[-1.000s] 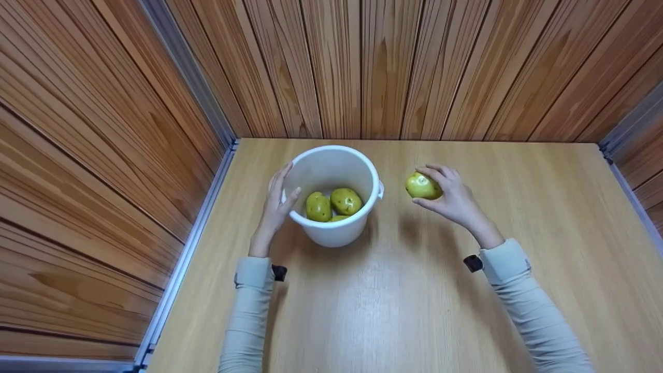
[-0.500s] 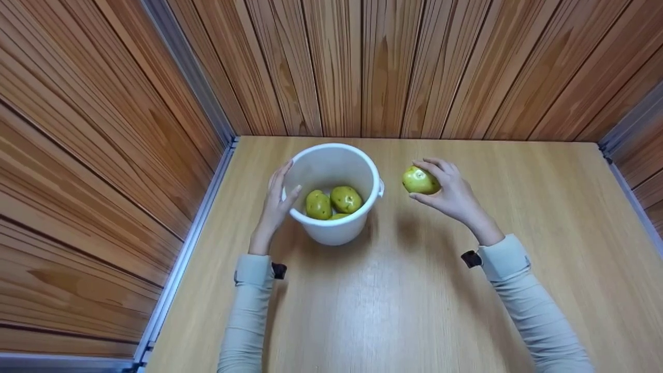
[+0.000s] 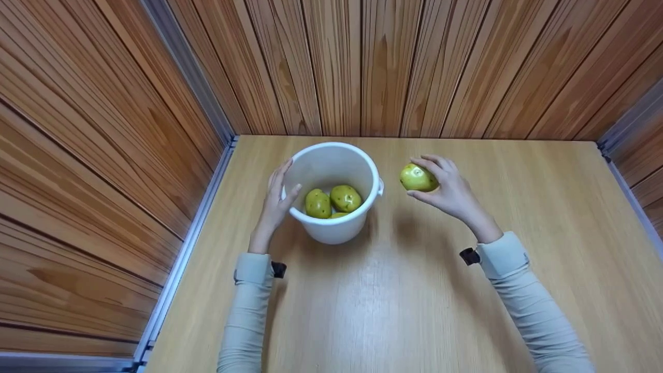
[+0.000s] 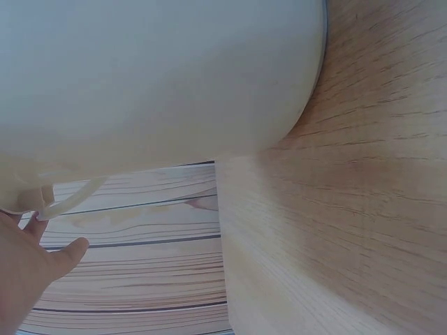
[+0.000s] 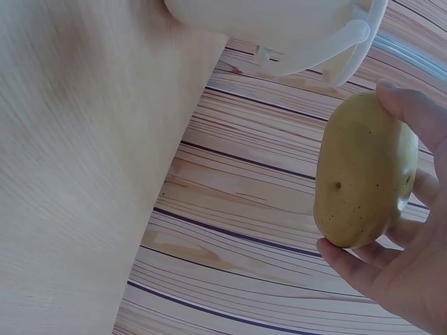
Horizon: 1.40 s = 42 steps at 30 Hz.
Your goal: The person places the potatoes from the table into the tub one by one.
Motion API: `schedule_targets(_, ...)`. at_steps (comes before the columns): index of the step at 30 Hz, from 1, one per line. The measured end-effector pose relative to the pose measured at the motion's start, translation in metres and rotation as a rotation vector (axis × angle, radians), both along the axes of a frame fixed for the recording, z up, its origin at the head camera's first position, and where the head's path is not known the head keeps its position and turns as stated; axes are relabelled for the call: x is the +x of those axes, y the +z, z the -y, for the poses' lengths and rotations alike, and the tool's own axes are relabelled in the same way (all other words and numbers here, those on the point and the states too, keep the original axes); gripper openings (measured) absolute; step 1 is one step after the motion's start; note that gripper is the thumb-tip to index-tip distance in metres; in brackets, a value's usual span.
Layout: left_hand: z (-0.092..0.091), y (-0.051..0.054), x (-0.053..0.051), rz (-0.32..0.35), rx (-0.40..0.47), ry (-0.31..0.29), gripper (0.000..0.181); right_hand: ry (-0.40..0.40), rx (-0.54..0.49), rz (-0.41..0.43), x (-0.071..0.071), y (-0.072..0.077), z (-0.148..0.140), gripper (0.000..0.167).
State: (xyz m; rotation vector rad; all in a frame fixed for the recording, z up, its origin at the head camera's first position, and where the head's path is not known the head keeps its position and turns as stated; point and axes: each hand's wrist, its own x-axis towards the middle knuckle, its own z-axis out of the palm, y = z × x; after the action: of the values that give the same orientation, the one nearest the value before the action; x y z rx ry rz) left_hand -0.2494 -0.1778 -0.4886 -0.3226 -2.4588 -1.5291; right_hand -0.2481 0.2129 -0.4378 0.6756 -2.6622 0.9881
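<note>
A white bucket (image 3: 331, 230) stands on the table with two potatoes (image 3: 346, 198) plainly visible inside and part of another below them. My left hand (image 3: 274, 202) touches the bucket's left side near the rim, fingers fairly straight and thumb spread. In the left wrist view its fingers are partly hidden beside the bucket's handle (image 4: 73, 199). To the right of the bucket, my right hand (image 3: 449, 189) holds one yellow-green potato (image 3: 417, 177) above the table between thumb and fingers. The right wrist view shows this potato (image 5: 364, 171) close up, with small dark spots.
The wooden table (image 3: 362, 311) extends around the bucket. Wood-plank walls (image 3: 383, 67) rise at the back and left, with a metal frame strip (image 3: 181, 254) along the left edge. Another wall (image 3: 650, 176) borders the right.
My right hand has moved slightly left and away from me with the potato, a little nearer the bucket. The left hand and the bucket stay in nearly the same place.
</note>
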Motion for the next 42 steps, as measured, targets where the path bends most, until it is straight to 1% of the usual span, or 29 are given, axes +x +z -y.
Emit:
schedule_targets(4,0.000,0.000,0.001,0.013,0.003,0.007,0.061,0.005,-0.005,-0.003,0.000,0.002,0.001,0.065)
schedule_targets(13,-0.001,0.001,0.001,0.004,-0.001,0.012,0.061,0.006,-0.010,0.018,0.002,0.005,0.005,0.065)
schedule_targets(19,-0.001,0.000,0.000,0.007,-0.012,0.012,0.061,0.014,-0.007,-0.002,0.002,0.008,0.010,0.065)
schedule_targets(26,-0.001,-0.001,-0.001,-0.034,0.004,-0.008,0.060,0.033,-0.027,-0.010,0.002,0.010,0.016,0.065)
schedule_targets(29,0.000,-0.001,-0.002,-0.026,0.007,-0.005,0.060,0.039,-0.032,-0.007,0.002,0.011,0.018,0.065)
schedule_targets(36,-0.001,0.000,0.000,0.027,0.009,0.005,0.061,0.052,-0.034,-0.016,0.003,0.015,0.023,0.065)
schedule_targets(42,-0.002,0.000,0.001,0.024,0.018,0.013,0.062,0.060,-0.026,-0.013,0.004,0.017,0.028,0.066)
